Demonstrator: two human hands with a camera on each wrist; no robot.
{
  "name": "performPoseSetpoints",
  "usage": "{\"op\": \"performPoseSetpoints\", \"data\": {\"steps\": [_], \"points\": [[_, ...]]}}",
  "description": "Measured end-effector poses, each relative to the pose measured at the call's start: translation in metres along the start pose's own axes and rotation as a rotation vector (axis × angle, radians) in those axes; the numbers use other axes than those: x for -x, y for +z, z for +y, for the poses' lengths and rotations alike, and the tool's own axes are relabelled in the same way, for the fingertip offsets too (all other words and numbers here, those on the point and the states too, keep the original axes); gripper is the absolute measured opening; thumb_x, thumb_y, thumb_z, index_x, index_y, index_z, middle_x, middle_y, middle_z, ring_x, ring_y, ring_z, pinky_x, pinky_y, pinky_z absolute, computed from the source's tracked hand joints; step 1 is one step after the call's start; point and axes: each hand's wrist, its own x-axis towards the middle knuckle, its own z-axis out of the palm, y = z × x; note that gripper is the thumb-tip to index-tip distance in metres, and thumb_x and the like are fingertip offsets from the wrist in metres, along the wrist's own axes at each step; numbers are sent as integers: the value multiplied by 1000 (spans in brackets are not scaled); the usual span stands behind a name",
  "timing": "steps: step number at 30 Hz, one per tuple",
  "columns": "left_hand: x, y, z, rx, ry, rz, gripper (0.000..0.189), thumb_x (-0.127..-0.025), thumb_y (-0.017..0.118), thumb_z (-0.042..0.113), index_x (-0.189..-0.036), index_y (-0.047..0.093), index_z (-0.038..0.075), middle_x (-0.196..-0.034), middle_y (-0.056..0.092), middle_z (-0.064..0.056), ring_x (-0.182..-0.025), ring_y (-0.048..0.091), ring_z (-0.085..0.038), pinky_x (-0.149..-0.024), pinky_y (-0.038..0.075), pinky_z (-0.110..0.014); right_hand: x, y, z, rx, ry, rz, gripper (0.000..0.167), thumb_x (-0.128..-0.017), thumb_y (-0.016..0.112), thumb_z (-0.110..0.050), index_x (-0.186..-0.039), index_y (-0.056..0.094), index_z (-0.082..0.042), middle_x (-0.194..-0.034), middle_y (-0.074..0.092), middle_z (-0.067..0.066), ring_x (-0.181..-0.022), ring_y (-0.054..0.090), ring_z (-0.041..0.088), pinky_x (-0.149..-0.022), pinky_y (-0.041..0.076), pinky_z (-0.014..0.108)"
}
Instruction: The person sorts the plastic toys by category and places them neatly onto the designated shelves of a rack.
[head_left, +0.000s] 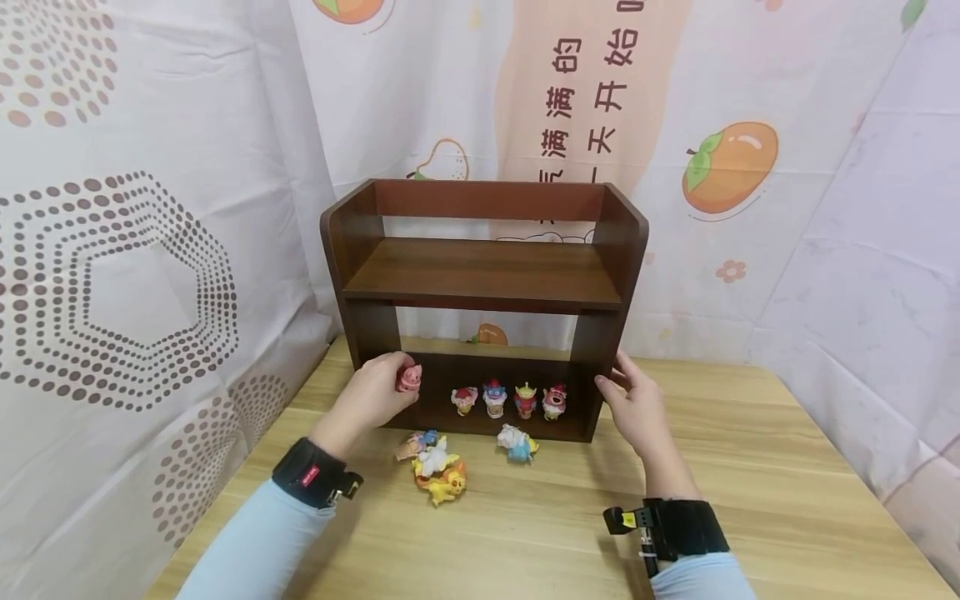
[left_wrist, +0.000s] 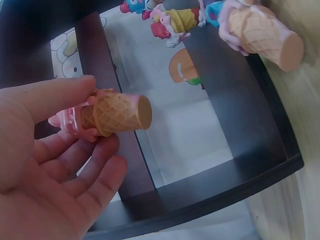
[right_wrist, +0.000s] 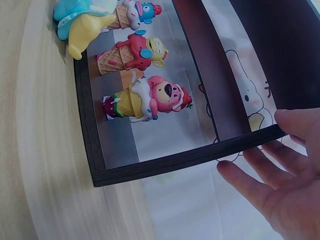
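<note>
In the head view my left hand [head_left: 373, 392] is at the left end of a dark brown wooden shelf [head_left: 483, 271]. It pinches a pink pig figurine [head_left: 409, 379] between thumb and fingers. The left wrist view shows the waffle cone base [left_wrist: 120, 114] of that figurine pointing away from the palm. My right hand [head_left: 633, 404] holds the shelf's right side panel, thumb across the front edge and fingers spread along the outside. On the lower board stand a pink-and-red figurine [head_left: 464, 400], a blue one [head_left: 494, 398], a green alien [head_left: 526, 400] and a pink bear [head_left: 554, 402].
On the wooden table [head_left: 540, 525] before the shelf lies a white-and-blue figurine [head_left: 517, 443]. Farther left, a yellow-orange figurine [head_left: 442, 483], a white one [head_left: 433, 458] and a brown-and-blue one [head_left: 414, 446] lie close together. Printed cloth [head_left: 750, 275] hangs behind.
</note>
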Motion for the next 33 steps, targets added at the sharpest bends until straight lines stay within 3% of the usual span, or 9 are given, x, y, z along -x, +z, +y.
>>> {"op": "performPoseSetpoints", "data": {"steps": [4, 10, 16, 22, 27, 33], "points": [[-7, 0, 3, 10, -12, -19, 43, -80, 86, 19, -114, 67, 2, -98, 66, -9, -84, 61, -23, -76, 54, -40, -1, 0, -1, 4, 0, 2, 54, -102, 63, -12, -153, 48, -12, -145, 55, 18, -125, 58, 40, -87, 53, 26], [-15, 3, 4, 31, -45, -74, 35, -79, 86, 17, -106, 68, 5, -86, 62, -3, -76, 58, -19, -67, 51, -34, -1, 0, -1, 11, 0, 4, 53, -102, 63, -12, -152, 48, -12, -144, 56, 18, -125, 58, 40, -89, 53, 32], [-21, 6, 4, 16, -70, -107, 34, -80, 86, 21, -106, 69, 8, -83, 61, 0, -73, 58, -17, -65, 50, -32, -1, 1, 0, 4, -9, 7, 54, -101, 64, -10, -153, 48, -13, -143, 57, 18, -124, 59, 41, -87, 53, 25], [-27, 7, 4, 15, -57, -111, 30, -81, 84, 20, -103, 67, 8, -83, 60, -2, -74, 58, -17, -65, 50, -32, -1, 0, 0, -1, 4, -1, 54, -102, 63, -13, -154, 47, -13, -144, 55, 19, -126, 57, 42, -89, 54, 32], [-30, 10, 3, 26, -32, -151, 35, -82, 84, 21, -107, 66, 6, -82, 61, 0, -73, 58, -15, -65, 51, -32, -1, 1, 0, 7, 0, -1, 54, -102, 63, -11, -153, 48, -13, -143, 56, 19, -125, 58, 41, -90, 54, 37], [-36, 13, 1, -18, 4, -233, 23, -81, 85, 23, -91, 65, 16, -73, 60, 6, -67, 56, -13, -62, 46, -32, -1, 0, 1, 19, -19, 8, 54, -101, 64, -11, -153, 48, -13, -144, 56, 18, -124, 60, 40, -90, 53, 40]]}}
